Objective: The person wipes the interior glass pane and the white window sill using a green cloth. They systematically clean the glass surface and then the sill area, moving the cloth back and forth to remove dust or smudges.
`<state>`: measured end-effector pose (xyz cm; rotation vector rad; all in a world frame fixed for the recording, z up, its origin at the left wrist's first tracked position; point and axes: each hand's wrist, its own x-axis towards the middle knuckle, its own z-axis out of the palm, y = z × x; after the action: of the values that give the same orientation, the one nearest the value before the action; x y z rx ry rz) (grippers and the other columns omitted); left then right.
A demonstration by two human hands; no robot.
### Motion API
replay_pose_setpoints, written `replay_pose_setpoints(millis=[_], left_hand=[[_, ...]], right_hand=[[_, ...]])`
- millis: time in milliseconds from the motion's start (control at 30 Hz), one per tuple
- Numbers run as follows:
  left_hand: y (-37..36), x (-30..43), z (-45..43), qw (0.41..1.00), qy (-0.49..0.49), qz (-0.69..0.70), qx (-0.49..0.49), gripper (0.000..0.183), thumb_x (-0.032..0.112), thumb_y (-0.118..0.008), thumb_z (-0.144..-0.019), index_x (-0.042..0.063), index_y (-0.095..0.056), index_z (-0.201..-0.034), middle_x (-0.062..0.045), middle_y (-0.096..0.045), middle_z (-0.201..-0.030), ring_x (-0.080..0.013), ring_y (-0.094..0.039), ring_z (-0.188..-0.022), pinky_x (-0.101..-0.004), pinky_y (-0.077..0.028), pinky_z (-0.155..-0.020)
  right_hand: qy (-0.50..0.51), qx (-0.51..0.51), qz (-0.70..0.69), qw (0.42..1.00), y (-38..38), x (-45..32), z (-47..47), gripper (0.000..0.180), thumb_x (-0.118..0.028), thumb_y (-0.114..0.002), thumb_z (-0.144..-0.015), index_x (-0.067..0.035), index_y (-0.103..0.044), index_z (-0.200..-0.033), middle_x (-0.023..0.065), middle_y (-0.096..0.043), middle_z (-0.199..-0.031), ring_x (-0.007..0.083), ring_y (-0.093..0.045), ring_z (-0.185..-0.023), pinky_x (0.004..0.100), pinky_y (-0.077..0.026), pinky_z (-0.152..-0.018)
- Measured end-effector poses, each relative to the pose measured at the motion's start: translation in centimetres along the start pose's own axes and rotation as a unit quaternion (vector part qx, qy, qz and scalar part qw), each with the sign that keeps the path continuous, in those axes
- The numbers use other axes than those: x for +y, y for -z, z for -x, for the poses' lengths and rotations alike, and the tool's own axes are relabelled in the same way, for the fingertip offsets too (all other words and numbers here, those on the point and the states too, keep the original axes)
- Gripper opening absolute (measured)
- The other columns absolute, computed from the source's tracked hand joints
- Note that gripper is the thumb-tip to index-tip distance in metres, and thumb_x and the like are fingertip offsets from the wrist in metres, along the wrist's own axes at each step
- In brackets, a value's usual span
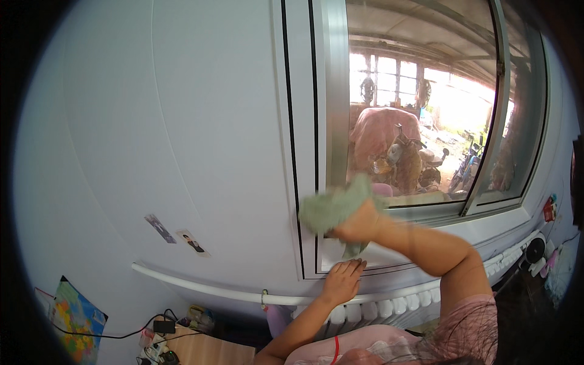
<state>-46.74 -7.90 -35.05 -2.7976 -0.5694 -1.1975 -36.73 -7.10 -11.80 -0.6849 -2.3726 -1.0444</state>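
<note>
A green cloth (335,212), blurred by motion, is bunched in my right hand (360,223). It covers part of the white window frame (305,137) near the lower left corner of the window. My right arm reaches across from the right, bent at the elbow. Below the cloth, my left hand (342,283) rests flat on the edge of the windowsill (383,255) with its fingers together and nothing seen in it. The window glass (419,150) is just above and right of the cloth. The cloth hides the frame's lower inner corner.
A white pipe (200,285) and a radiator (360,311) run along the wall below the sill. Two small pictures (194,242) are on the wall at left. A wooden table (210,349) holds cables and a black adapter (164,326). A fan (534,250) stands far right.
</note>
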Motion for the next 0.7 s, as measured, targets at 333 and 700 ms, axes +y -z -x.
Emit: replay_pose_setpoints(millis=[333,700], left_hand=[[-0.3,0.6,0.0,1.0,0.021,0.013,0.006,0.052,0.02,-0.064,-0.077,0.008,-0.058,-0.127,-0.009,-0.06,-0.121,-0.0248,-0.059,-0.107,-0.0407,-0.045,-0.09],[3.9,2.1,4.4,0.955,0.031,0.259,0.143,0.024,0.014,-0.069,-0.078,0.003,-0.066,-0.099,-0.015,-0.065,-0.102,-0.0353,-0.062,-0.095,-0.0462,-0.048,-0.083]], right_hand=[[-0.075,0.201,0.063,0.975,-2.0,-0.6,-2.8,0.017,-0.026,-0.068,-0.074,-0.018,-0.069,-0.089,0.0038,-0.066,-0.082,0.0249,-0.062,-0.064,0.0406,-0.044,-0.051],[-0.458,0.072,-0.731,0.501,-5.4,-6.0,8.9,0.027,-0.026,-0.053,-0.098,-0.007,-0.062,-0.116,0.0108,-0.067,-0.1,0.026,-0.068,-0.092,0.043,-0.056,-0.079]])
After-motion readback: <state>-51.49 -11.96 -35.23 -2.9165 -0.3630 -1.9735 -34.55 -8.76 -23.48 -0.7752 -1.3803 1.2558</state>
